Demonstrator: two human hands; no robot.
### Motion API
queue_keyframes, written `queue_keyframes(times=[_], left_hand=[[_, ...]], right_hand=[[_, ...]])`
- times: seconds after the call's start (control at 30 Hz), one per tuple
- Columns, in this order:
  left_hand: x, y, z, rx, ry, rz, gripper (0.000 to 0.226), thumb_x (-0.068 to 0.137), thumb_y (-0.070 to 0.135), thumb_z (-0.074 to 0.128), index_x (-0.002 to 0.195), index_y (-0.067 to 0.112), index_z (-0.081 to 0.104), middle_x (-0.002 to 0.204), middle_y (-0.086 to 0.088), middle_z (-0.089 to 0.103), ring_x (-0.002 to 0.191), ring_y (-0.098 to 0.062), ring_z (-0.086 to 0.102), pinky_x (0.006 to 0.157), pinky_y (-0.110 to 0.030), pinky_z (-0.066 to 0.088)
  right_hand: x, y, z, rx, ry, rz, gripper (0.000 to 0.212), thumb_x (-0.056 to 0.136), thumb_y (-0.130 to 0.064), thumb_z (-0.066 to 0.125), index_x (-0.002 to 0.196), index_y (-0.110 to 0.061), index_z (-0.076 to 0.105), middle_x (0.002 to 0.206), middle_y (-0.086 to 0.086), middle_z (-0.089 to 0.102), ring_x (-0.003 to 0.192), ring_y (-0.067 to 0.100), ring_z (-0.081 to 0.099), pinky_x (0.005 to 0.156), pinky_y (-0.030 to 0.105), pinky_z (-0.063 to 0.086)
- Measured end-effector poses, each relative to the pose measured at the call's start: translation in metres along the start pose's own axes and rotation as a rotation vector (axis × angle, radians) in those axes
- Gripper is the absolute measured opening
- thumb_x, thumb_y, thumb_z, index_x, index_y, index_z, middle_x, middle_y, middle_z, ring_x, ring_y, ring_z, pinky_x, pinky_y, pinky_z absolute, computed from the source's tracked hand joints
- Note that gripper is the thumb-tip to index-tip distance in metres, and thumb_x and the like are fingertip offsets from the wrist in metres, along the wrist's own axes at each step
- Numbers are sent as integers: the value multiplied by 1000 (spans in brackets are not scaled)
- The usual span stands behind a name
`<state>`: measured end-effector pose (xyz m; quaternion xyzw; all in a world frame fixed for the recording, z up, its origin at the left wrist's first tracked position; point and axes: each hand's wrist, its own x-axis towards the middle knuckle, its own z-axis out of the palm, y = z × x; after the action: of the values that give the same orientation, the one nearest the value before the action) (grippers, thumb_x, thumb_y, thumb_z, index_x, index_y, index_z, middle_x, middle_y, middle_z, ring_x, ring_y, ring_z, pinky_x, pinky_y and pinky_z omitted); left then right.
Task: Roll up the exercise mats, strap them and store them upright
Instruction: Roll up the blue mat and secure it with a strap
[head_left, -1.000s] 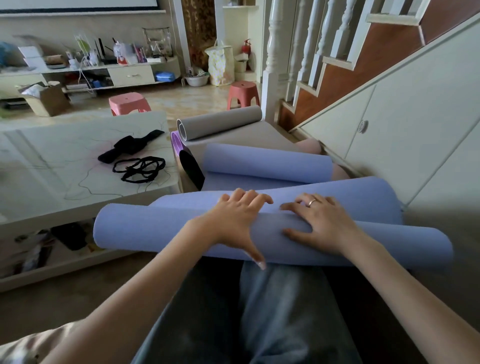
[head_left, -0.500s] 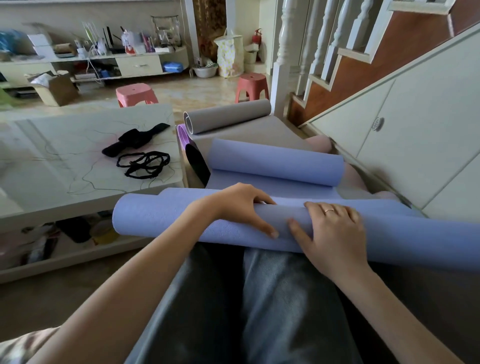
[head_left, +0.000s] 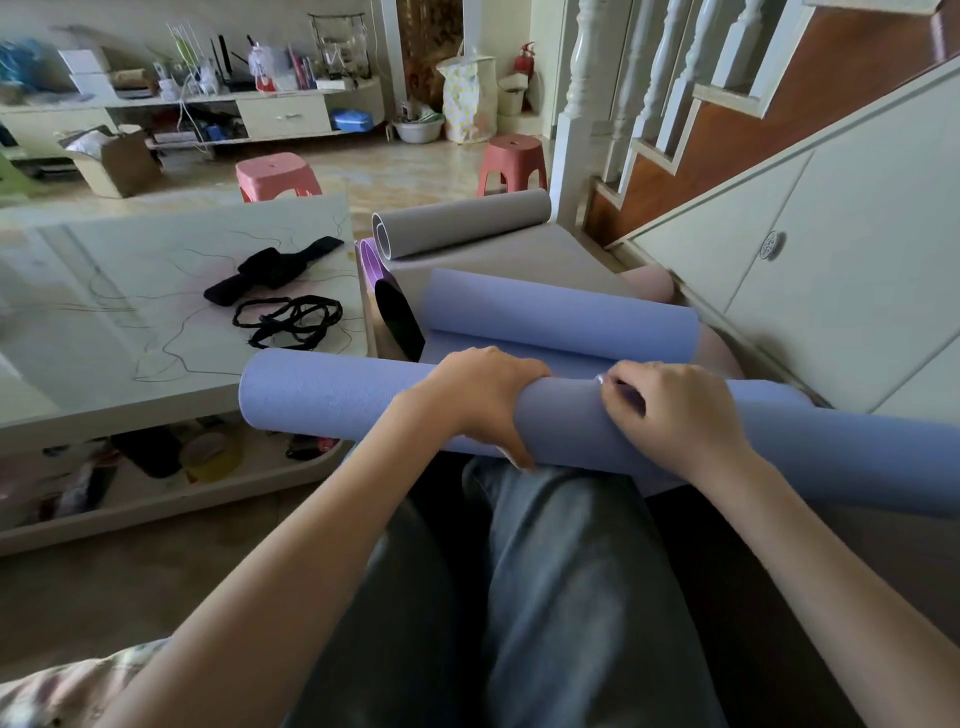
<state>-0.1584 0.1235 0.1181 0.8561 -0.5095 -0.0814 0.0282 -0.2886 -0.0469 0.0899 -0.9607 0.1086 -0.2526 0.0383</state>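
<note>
both hands (head_left: 483, 400) now curled round blue mat roll (head_left: 332, 395), prev flat

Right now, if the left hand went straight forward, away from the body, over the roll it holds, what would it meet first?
Probably the second blue mat roll, just beyond the left hand and the near blue mat; the exact depth is unclear.

Person seated, blue mat roll (head_left: 332, 397) lying across lap. Left hand (head_left: 480, 397) curls over top of roll w/ thumb on near side; right hand (head_left: 675, 415) grips it just beside, fingers bent. Beyond: second blue mat (head_left: 561, 314), partly rolled, then grey mat (head_left: 462, 221), also partly rolled, near stair post. Low table (head_left: 104, 332) at left carries black strap (head_left: 275, 270) & loop of black cord (head_left: 288, 319). Two pink stools (head_left: 275, 174) on floor behind.
</note>
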Motion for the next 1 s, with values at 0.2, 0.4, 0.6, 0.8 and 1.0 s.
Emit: queue_keyframes(times=[0.2, 0.4, 0.6, 0.8, 1.0], left_hand=[[18, -18, -3, -279, -194, -49, 79, 47, 60, 86, 117, 45, 54, 109, 21, 62, 105, -10, 57, 88, -27, 45], [9, -2, 21, 321, 74, -43, 127, 56, 70, 75, 152, 34, 1, 143, 2, 35, 130, -25, 35, 110, -54, 19], [24, -10, 25, 135, 141, -47, 91, 57, 55, 79, 134, 30, 37, 115, 1, 59, 109, -24, 57, 81, -35, 40], [25, -18, -7, 45, -58, -13, 76, 49, 59, 80, 114, 36, 48, 95, 4, 65, 90, -21, 60, 79, -38, 50], [5, -7, -21, -153, -203, -14, 57, 46, 55, 83, 93, 42, 54, 86, 20, 60, 82, -3, 56, 73, -29, 49]], right_hand=[[-14, -2, 9, -216, 21, -33, 64, 82, -66, 36, 107, -18, 69, 96, 3, 72, 88, 28, 65, 77, 40, 44], [28, 12, 13, -85, -123, 147, 57, 92, -65, 27, 66, -21, 51, 68, 4, 62, 78, 33, 61, 62, 32, 36], [59, 18, 16, -1, -468, 255, 66, 91, -70, 24, 60, -17, 48, 66, 1, 57, 72, 24, 55, 58, 32, 34], [88, 17, 11, 125, -852, 528, 56, 88, -67, 35, 119, -25, 55, 129, 6, 53, 112, 29, 51, 99, 41, 36], [80, 2, -17, 263, -1065, 499, 25, 98, -35, 43, 86, -21, 59, 97, 5, 62, 89, 17, 55, 84, 33, 33]])
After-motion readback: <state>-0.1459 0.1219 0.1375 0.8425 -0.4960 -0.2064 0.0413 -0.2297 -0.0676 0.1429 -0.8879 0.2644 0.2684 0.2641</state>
